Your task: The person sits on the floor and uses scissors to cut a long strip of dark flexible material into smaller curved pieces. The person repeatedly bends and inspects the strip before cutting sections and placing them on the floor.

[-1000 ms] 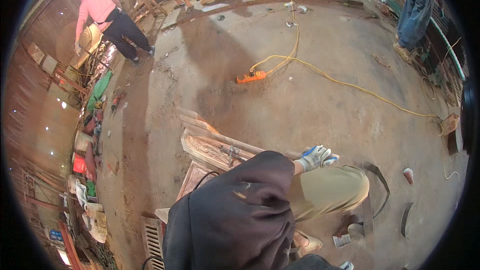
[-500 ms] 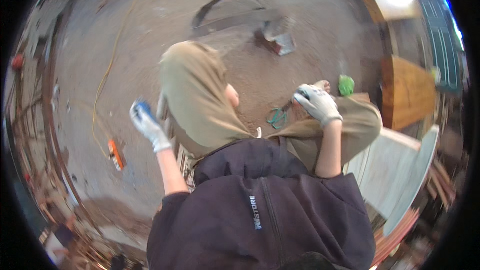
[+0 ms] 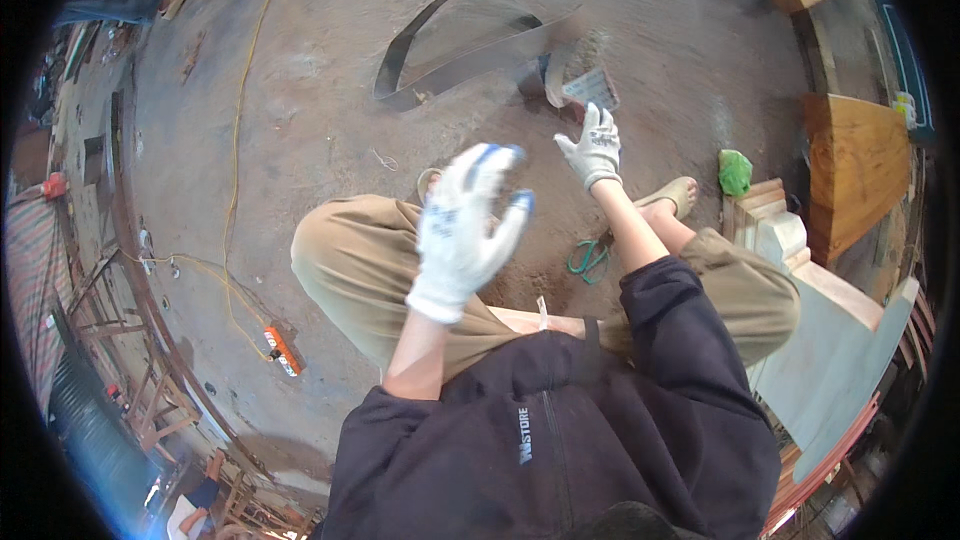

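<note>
My left hand [image 3: 455, 235], in a white knit glove with blue-coated fingertips, hangs in the air over my bent left leg. Its fingers are apart and hold nothing, though they are slightly blurred. Farther out, my right hand [image 3: 596, 148], gloved likewise, reaches forward with spread fingers. It is nearest to a curled piece of sheet with a printed pale face [image 3: 592, 90]; whether the fingertips touch it I cannot tell. Beyond lies a dark grey strip in a large loop [image 3: 460, 70]. Teal-handled scissors [image 3: 588, 262] lie on the ground beside my right forearm, their blades hidden.
An orange power strip [image 3: 283, 351] with a yellow cord [image 3: 236, 155] lies at left. On the right are a green bag [image 3: 735, 172], a wooden block [image 3: 855, 175] and a pale moulded wooden piece [image 3: 825, 340]. A person sits at lower left.
My left hand has swung in from the far left to above my leg. My right hand has left the scissors' side and stretched forward to the curled sheet. The view has shifted.
</note>
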`<state>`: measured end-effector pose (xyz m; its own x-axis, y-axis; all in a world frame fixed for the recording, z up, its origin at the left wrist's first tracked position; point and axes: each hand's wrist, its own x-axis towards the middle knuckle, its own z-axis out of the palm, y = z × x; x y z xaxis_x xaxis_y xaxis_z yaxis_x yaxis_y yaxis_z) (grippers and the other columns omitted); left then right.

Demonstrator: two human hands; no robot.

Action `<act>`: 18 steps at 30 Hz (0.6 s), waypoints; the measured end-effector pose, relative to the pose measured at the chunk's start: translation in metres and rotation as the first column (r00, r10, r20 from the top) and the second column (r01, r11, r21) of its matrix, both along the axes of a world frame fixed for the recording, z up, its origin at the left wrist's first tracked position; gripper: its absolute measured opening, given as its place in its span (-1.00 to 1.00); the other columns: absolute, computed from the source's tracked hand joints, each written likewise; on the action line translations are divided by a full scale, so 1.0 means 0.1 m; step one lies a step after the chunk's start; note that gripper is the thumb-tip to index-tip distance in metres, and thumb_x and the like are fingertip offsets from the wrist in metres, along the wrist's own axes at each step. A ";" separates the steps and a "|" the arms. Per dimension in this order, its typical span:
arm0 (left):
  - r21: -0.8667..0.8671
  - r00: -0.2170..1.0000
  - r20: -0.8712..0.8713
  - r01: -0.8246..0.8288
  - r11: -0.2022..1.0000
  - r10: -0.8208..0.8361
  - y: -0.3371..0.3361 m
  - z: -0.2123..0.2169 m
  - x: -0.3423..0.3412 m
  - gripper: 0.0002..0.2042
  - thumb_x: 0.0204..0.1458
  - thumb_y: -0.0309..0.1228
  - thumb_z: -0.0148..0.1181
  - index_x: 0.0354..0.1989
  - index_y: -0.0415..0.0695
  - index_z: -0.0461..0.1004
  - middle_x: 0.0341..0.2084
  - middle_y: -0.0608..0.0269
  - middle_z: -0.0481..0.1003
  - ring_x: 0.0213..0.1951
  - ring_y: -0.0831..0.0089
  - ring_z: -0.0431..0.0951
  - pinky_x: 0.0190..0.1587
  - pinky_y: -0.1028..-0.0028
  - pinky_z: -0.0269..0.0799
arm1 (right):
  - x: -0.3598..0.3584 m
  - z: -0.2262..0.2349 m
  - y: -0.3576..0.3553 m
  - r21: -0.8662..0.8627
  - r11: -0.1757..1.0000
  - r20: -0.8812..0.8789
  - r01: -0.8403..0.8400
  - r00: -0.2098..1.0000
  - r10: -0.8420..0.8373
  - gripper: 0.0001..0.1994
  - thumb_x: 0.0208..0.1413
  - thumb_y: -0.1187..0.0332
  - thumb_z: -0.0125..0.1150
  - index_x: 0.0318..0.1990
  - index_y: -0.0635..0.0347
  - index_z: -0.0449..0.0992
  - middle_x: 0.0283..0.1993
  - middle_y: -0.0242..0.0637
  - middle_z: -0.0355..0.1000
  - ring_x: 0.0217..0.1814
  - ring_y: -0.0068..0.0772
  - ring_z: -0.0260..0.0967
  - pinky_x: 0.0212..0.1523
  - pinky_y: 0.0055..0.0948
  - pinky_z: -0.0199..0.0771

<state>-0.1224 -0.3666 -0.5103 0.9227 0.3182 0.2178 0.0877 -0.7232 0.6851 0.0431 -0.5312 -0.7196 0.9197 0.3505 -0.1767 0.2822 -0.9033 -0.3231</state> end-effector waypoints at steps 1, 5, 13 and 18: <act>0.045 0.992 -0.121 0.029 0.999 -0.024 -0.07 -0.17 0.06 -0.61 0.00 -0.30 0.18 0.03 -0.11 0.38 -0.07 0.02 0.40 -0.05 0.07 0.41 0.04 0.19 0.29 | 0.10 -0.06 0.13 -0.016 0.996 0.109 -0.084 0.990 0.085 -0.15 -0.12 -0.10 0.28 0.25 0.21 0.12 0.25 0.09 0.10 0.21 0.11 0.16 0.18 -0.03 0.17; 0.184 0.785 -0.605 0.301 0.936 -0.134 -0.42 -0.82 -0.16 -0.63 0.00 -0.11 0.12 -0.07 -0.01 0.37 -0.23 0.09 0.37 -0.15 0.13 0.40 -0.09 0.19 0.31 | 0.45 -0.18 0.76 -0.172 0.980 0.006 -0.097 0.995 0.099 -0.18 -0.10 -0.12 0.26 0.29 0.04 0.13 0.34 0.09 0.01 0.28 0.19 0.09 0.22 0.04 0.14; 0.120 0.772 -0.612 0.304 0.945 -0.171 -0.73 -1.13 -0.10 -0.60 0.02 -0.06 0.09 -0.05 -0.04 0.37 -0.19 0.03 0.38 -0.17 0.06 0.44 -0.11 0.13 0.33 | 0.39 -0.81 0.44 0.012 0.981 -0.296 -0.195 0.936 0.190 -0.49 0.08 0.05 0.12 0.09 0.22 0.35 0.07 0.02 0.38 0.14 -0.01 0.31 0.12 -0.23 0.30; 0.051 0.744 -0.624 -0.266 0.963 0.238 -0.50 -0.82 0.32 -0.53 0.12 -0.03 0.00 0.07 -0.11 0.33 -0.05 -0.14 0.36 -0.05 -0.08 0.43 -0.03 0.07 0.32 | -0.08 0.25 -0.31 0.499 0.642 -0.863 0.582 0.403 0.306 -0.54 0.16 0.20 0.15 0.10 0.34 0.32 -0.06 -0.40 0.38 -0.07 -0.58 0.27 -0.09 -0.57 0.31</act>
<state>-0.0907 -0.4167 -0.5925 0.7355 0.5540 -0.3901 0.6774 -0.5877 0.4425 0.0354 -0.5626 -0.6942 0.4494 0.6307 -0.6326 -0.6400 -0.2667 -0.7206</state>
